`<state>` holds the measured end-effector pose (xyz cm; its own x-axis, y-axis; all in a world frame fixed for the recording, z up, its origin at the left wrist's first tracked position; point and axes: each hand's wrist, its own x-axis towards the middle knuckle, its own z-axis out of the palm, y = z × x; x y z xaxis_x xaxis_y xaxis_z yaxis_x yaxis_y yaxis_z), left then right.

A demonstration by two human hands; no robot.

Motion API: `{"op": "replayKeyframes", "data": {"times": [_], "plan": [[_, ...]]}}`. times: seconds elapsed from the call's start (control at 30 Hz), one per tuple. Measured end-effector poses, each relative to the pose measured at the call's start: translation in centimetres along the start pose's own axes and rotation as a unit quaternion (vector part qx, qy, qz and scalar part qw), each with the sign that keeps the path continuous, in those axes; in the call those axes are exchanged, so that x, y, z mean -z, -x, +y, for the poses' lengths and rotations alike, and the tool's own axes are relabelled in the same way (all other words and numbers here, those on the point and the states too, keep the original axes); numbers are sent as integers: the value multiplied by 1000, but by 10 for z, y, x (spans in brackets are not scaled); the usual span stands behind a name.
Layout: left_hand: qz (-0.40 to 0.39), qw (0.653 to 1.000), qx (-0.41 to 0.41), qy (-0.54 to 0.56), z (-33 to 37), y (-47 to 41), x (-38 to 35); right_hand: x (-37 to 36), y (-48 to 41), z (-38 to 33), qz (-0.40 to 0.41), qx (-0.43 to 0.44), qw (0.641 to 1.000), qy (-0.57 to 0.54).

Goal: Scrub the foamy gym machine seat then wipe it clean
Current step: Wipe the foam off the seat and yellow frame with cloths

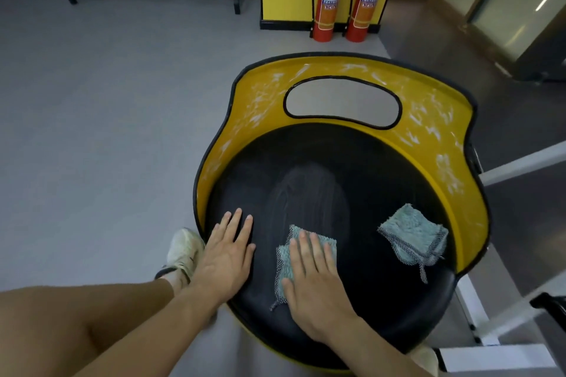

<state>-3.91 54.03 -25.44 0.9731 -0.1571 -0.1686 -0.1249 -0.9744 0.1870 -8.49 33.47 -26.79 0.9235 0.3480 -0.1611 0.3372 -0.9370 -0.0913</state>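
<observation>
The right hand [312, 278] presses flat, fingers straight, on a blue cloth [303, 257] on the black seat [352, 168]. Just left of it the left hand [226, 257] rests open on the seat. A second cloth [413, 232] lies to the right, apart.

Middle: the black seat [382, 180] lay bare from centre to far edge.
Right: a spare cloth [413, 236] lay in the way.
Left: the left hand [226, 257] lay flat there.
Border: a raised yellow rim [428, 131] walled the far edge.

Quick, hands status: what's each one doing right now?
Left hand: open, flat on the black seat, holding nothing.
Right hand: open, fingers straight, pressing a cloth onto the seat.
</observation>
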Motion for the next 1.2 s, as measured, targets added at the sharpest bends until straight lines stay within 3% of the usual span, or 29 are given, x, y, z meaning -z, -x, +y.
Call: {"op": "replayKeyframes", "data": {"times": [0.13,0.33,0.47,0.6,0.77,0.9,1.03,1.2], "plan": [[11,1000,-14,-3,-8,-11,-2,0,-56,10,15,29,999,-17],[0,998,-48,-43,-24,-28,-7,30,-216,46,5,-62,997,-42],[12,997,-47,-62,-25,-33,-10,44,-268,59,-33,-89,994,-47],[0,998,-39,-48,-24,-31,-9,40,-224,49,-43,-62,996,-41],[15,999,-52,4,-25,-26,-2,16,-85,9,13,18,999,-23],[20,998,-47,48,-30,-19,4,-14,-13,-21,5,42,999,2],[21,995,-33,89,-30,-14,8,-18,-17,-39,6,30,999,-8],[15,991,0,134,-33,-16,2,6,-100,-40,16,54,998,-41]]}}
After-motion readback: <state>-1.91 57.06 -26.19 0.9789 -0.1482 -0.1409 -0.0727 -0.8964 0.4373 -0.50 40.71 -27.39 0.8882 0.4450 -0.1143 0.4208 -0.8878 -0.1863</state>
